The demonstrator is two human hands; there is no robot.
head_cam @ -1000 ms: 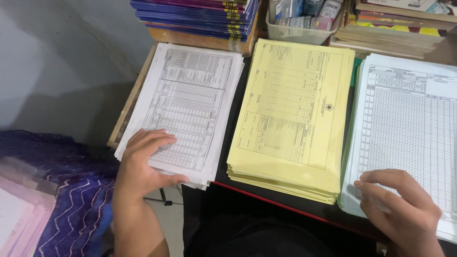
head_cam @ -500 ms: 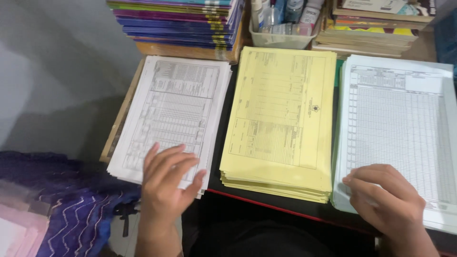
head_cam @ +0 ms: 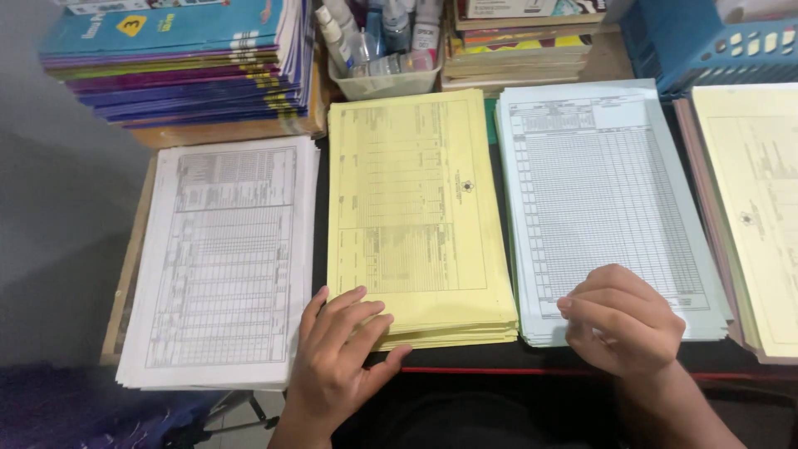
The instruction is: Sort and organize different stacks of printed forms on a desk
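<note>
Two hands palm-down, left hand [head_cam: 337,357] flat-fingered on yellow stack [head_cam: 416,216], right hand [head_cam: 623,320] curled on pale-blue stack [head_cam: 598,183]

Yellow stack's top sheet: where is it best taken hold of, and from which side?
Probably at the near left corner of the yellow stack, coming from the near edge. The left hand lies flat there with fingers on the top sheet, and that edge overhangs the dark table, so a thumb could slip under.

Left hand [head_cam: 337,353]: palm down, fingers spread and nearly straight, pointing up and right, thumb splayed out to the right; forearm enters from the bottom edge. Right hand [head_cam: 619,320]: palm down, fingers curled loosely under, knuckles raised; wrist angles in from the lower right.
</note>
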